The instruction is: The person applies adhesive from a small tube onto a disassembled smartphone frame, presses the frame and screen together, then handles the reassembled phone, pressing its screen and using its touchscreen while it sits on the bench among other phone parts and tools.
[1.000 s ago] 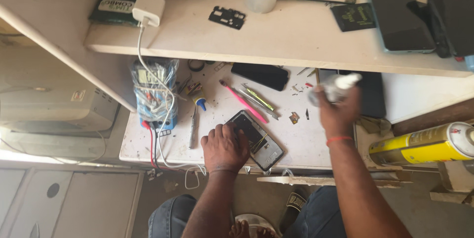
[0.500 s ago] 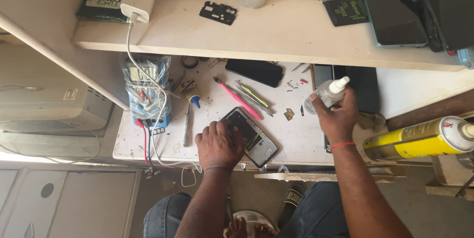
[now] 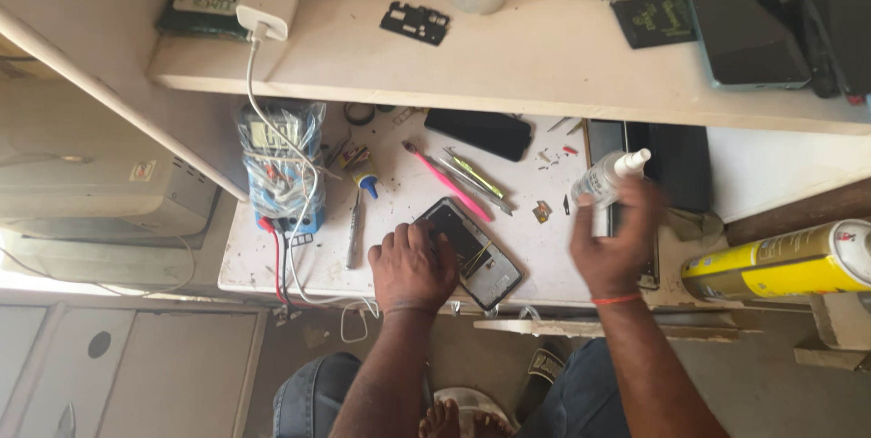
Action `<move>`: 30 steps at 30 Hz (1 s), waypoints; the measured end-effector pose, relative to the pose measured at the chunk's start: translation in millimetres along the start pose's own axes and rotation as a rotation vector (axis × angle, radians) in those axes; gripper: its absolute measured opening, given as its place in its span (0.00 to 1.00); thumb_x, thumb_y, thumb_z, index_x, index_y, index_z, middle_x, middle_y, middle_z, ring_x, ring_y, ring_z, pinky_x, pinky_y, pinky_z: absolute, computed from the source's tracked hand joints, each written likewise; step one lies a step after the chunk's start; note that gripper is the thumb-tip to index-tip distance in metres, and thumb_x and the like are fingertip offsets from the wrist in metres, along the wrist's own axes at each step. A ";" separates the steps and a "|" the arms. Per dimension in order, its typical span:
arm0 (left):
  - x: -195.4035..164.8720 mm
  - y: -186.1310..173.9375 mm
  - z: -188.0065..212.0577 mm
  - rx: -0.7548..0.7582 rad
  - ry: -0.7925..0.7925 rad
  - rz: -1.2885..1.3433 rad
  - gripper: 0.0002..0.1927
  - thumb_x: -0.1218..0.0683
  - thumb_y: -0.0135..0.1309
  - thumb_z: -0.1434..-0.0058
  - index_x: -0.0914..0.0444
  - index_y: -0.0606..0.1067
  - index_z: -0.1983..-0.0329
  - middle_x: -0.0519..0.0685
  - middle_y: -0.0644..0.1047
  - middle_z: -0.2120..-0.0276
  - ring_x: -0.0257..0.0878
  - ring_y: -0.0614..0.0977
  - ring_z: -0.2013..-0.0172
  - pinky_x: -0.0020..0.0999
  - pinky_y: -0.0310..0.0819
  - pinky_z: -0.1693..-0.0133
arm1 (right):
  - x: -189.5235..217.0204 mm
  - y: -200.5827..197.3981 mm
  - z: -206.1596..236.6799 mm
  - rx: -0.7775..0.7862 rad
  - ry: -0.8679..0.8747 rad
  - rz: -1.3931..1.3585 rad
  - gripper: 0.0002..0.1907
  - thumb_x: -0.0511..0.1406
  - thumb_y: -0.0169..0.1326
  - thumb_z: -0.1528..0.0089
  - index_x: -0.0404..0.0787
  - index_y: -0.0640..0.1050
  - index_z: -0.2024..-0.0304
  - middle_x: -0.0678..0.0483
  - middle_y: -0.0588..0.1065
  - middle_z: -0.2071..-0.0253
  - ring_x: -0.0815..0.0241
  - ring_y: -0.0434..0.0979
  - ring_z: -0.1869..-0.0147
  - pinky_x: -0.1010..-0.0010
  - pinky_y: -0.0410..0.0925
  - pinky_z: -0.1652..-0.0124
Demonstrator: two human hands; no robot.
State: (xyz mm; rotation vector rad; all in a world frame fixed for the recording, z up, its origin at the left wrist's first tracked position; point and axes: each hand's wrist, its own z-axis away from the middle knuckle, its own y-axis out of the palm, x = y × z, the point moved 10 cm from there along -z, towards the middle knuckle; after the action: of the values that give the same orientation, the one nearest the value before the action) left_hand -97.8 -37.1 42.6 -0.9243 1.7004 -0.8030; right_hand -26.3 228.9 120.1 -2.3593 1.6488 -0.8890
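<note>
White workbench (image 3: 408,211): left hand (image 3: 413,265) flat on opened phone (image 3: 472,252), right hand (image 3: 612,243) gripping clear bottle (image 3: 606,177).

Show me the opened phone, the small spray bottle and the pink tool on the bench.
opened phone (image 3: 485,261), head view, on its exposed inside.
small spray bottle (image 3: 601,179), head view, on its clear body.
pink tool (image 3: 445,181), head view, on mid-shaft.

The left hand (image 3: 413,265) rests on an opened phone (image 3: 474,252) on the counter (image 3: 399,202); the right hand (image 3: 612,243) holds a small white bottle (image 3: 606,178) above it.
</note>
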 end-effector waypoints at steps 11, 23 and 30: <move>-0.6 0.8 -0.3 0.005 0.000 0.018 0.14 0.46 0.52 0.40 0.57 0.75 0.56 0.50 0.77 0.63 0.50 0.78 0.58 0.50 0.64 0.55 | 16.7 152.3 -34.8 0.586 -0.089 0.046 0.30 0.34 0.57 0.39 0.31 0.68 0.35 0.36 0.71 0.37 0.38 0.70 0.33 0.54 0.62 0.34; 4.4 4.6 -0.2 0.045 -0.021 0.009 0.13 0.46 0.52 0.40 0.57 0.76 0.57 0.50 0.77 0.63 0.50 0.78 0.60 0.50 0.64 0.55 | 11.3 185.3 -66.6 0.841 -0.019 0.301 0.49 0.45 0.70 0.52 0.39 0.64 0.33 0.37 0.61 0.31 0.37 0.52 0.26 0.40 0.46 0.36; 3.5 2.0 -0.5 0.014 -0.008 0.022 0.14 0.46 0.52 0.40 0.57 0.76 0.56 0.51 0.77 0.64 0.49 0.78 0.59 0.50 0.64 0.55 | -9.2 175.2 -57.1 0.723 0.248 0.026 0.17 0.39 0.66 0.39 0.43 0.81 0.50 0.45 0.79 0.49 0.44 0.77 0.41 0.56 0.68 0.41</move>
State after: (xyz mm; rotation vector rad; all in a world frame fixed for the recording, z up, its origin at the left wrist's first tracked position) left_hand -99.4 -39.2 39.5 -0.8968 1.6931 -0.7948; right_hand -201.6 180.5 89.2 -1.7753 1.1319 -1.5054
